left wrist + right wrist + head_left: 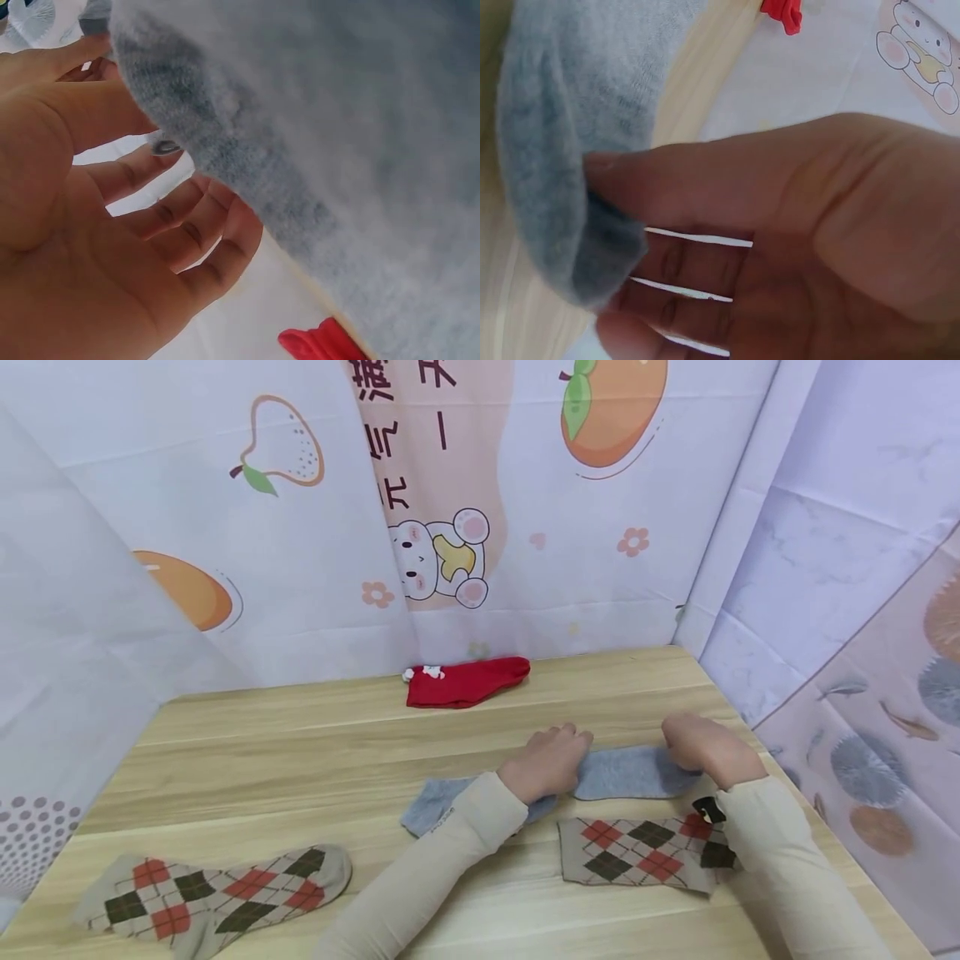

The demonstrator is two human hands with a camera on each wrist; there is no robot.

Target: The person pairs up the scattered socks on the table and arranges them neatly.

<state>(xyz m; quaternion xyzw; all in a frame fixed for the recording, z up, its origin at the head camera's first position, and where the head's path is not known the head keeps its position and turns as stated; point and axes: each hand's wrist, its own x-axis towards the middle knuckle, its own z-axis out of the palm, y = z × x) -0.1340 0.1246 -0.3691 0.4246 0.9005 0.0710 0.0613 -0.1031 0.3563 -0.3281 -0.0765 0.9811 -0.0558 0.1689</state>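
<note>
Sock of blue-grey knit, oblong, between left hand and right hand. Pinched by the right; impossible to tell the left's grip.

On the wall cloth before you, sideways characters read 元气满 and 一天, running up to the upper edge; your left sleeve's small lettering is illegible.

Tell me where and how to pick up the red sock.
Probably best pinch the red sock across its middle, coming from above and the near side. It lies flat on the table, close to the printed curtain behind it, leaving its front edge freer to reach.
</note>
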